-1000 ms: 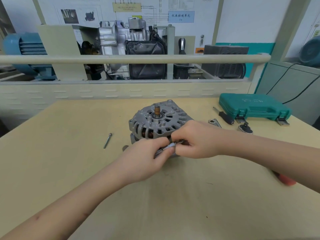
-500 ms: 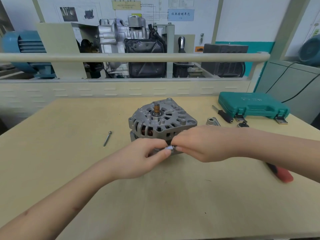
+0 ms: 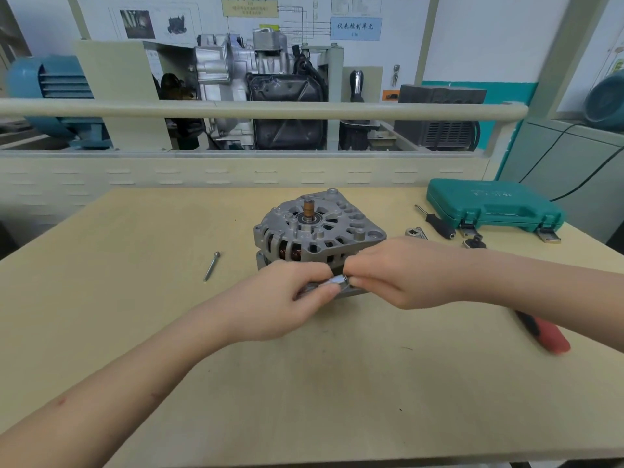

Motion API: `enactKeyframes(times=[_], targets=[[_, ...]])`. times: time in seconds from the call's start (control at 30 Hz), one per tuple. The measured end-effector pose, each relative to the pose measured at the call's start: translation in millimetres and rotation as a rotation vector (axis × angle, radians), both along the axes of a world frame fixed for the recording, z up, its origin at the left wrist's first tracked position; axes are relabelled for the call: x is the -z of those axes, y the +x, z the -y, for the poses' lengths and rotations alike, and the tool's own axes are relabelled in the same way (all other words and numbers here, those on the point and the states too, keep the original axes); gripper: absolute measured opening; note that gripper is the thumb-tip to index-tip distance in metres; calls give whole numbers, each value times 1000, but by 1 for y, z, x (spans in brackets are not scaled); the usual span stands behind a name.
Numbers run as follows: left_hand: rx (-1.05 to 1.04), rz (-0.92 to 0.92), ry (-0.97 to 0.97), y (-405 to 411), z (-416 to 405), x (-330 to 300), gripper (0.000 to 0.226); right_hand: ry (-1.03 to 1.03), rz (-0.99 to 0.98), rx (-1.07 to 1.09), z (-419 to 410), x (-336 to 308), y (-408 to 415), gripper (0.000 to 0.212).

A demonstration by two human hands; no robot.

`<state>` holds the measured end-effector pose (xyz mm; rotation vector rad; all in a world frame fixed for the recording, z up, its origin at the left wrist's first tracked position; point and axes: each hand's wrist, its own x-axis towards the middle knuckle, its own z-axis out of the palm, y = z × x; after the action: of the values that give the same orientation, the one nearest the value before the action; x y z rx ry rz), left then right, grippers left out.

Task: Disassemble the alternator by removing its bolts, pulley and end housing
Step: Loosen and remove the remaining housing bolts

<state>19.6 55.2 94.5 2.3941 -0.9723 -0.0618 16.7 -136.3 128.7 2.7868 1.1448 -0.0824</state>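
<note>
— Standing here, what do you see of the alternator [image 3: 319, 231]?

— It sits about mid-worktop [image 3: 135, 332], toward the far half, ribbed cast grey metal with slotted vents, copper windings showing through them, and a copper-coloured shaft stub poking straight up from a bearing at the top.

— And the hands?

— Both meet just in front of its near side. The left hand [image 3: 287, 298] has its fingers curled round a small shiny metal piece [image 3: 334, 283], cylindrical at the end that shows; the right hand [image 3: 395, 271] pinches the other end of that same piece with its fingertips. I cannot tell what the piece is, or whether it touches the housing.

— Room to move?

— Plenty on the near side: pale wood-grain worktop runs bare to the front edge under both forearms. On the left a loose long bolt [image 3: 211, 266] lies alone, well apart from the alternator. On the right it is tighter: a teal plastic tool case [image 3: 493, 206] lies closed near the far right corner, a black-handled driver [image 3: 437, 222] and small metal fittings [image 3: 416, 233] lie just before it, and a red-handled tool [image 3: 547, 336] lies partly under the right forearm.

— Behind?

— A cream rail [image 3: 236, 111] runs across beyond the far edge.
</note>
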Motion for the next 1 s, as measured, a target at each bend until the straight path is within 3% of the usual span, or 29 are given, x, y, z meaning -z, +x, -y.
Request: enactKeyframes(times=[0.1,0.27,0.3,0.43,0.47,0.5,0.67,0.87,1.0], targets=[[45,-251,-108,1,-5,-6,34,70,1,-51,1,-2,-1,18],[-51,247,156,-1,-1,0,31,93,-31,-7,1,3,2,17],[-33,211,137,0,-2,-1,31,90,-24,-14,1,2,2,17],[108,-389,-80,3,-9,-11,34,166,14,-112,2,0,-2,20],[124,-420,-84,4,-10,-13,34,173,19,-121,2,0,-2,20],[118,-372,-64,4,-9,-13,34,167,14,-112,1,1,-2,20],[-2,288,248,-2,-1,-2,33,163,-53,-46,7,8,1,18],[8,98,103,5,-2,2,33,4,11,-19,1,6,6,16],[-54,103,106,8,3,6,24,-105,39,35,-6,5,15,16]])
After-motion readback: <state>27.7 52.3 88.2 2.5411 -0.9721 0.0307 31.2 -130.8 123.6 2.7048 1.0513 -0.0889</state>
